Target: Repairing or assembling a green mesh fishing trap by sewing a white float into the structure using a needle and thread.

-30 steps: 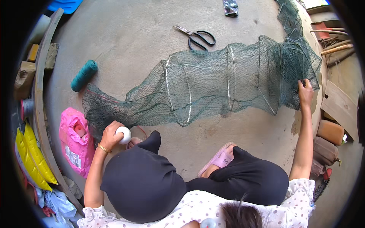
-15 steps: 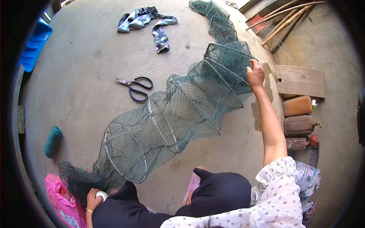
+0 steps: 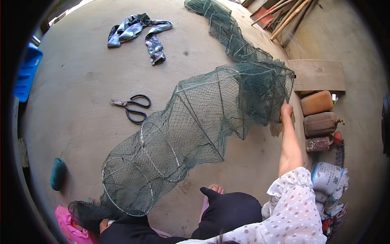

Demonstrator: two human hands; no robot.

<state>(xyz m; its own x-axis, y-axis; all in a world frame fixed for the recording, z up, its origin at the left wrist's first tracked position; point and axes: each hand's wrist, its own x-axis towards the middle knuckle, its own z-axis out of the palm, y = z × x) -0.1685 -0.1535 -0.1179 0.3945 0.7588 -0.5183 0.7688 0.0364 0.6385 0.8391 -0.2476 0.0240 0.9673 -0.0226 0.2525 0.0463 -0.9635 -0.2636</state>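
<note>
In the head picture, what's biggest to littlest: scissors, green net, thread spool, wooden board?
Green net
Wooden board
Scissors and thread spool: too close to rank; the scissors spread wider, the spool looks chunkier.

Seemingly a household storage space: concrete floor (image 3: 81, 142), jerrycans (image 3: 319, 124), poles (image 3: 291, 19), 1 board (image 3: 319, 76).

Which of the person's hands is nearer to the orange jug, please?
Right. The right hand is just left of the orange jug, at the edge of the net; the left hand is far off, at lower left near the pink bag.
</note>
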